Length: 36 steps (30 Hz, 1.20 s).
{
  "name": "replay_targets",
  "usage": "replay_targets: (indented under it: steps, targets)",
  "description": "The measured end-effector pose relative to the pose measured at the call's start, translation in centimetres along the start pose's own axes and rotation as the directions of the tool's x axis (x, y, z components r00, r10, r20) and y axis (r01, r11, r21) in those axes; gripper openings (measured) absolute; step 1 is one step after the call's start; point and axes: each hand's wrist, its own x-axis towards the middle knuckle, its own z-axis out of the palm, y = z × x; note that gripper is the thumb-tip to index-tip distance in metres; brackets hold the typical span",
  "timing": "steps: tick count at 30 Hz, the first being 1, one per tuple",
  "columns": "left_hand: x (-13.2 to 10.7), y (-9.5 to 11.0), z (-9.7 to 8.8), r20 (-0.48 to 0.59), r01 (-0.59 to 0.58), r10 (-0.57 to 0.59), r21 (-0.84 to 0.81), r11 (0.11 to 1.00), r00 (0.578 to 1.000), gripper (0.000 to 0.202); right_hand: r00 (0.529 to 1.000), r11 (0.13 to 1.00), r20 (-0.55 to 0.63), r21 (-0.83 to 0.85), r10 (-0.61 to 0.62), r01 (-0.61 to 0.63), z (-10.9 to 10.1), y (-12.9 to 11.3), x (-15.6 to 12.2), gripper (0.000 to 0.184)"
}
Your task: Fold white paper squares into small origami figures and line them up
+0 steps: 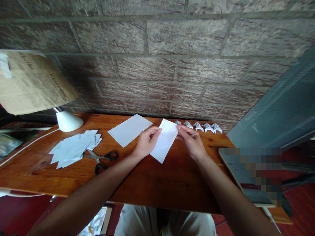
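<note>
A white rectangular sheet of paper with faint lines near its top is held up between both hands, tilted above the table. My left hand pinches its left edge, thumb on the front. On the opposite side, my right hand grips the upper right edge between thumb and fingers. Behind the left hand, a larger white sheet lies flat on the wood. Several small folded paper shapes with pointed tops stand in a row behind the right hand, one partly hidden.
Open scissors with black handles lie by a pile of cut paper on the left. A lamp with a newsprint shade stands behind them. A tablet-like device rests at the right of the wooden table, against a brick wall.
</note>
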Motion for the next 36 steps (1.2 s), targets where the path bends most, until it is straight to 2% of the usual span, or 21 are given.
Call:
replay_targets:
  steps: [5,11,14,19,31,36]
  targets:
    - [-0.01,0.1,0.07,-0.002,-0.01,0.01,-0.03,0.999,1.0,0.033,0.998,0.997,0.038,0.069,0.042,-0.045,0.13,0.29,0.03,0.032]
    - [-0.13,0.09,0.03,-0.012,-0.014,0.014,-0.009,1.0,1.0,0.034,0.996,0.991,0.017,0.104,0.085,-0.086,0.18,0.23,0.06,0.039]
    - [-0.11,-0.09,-0.11,-0.027,-0.015,0.015,0.005,1.0,1.0,0.036,0.994,0.993,0.01,0.047,0.11,-0.11,-0.06,0.24,0.06,0.041]
    - [-0.06,-0.23,-0.17,-0.03,-0.016,0.017,0.014,1.0,0.999,0.035,0.979,0.98,0.098,-0.108,0.177,-0.167,-0.13,0.72,-0.08,0.038]
    - [-0.13,-0.37,-0.34,-0.026,-0.032,0.034,0.054,0.998,0.999,0.034,0.972,0.969,0.082,-0.138,0.22,-0.207,0.04,0.85,-0.27,0.031]
    - [-0.08,-0.58,-0.32,-0.033,-0.046,0.048,0.049,0.998,0.998,0.034,0.957,0.958,0.134,-0.169,0.256,-0.232,-0.07,0.91,-0.25,0.033]
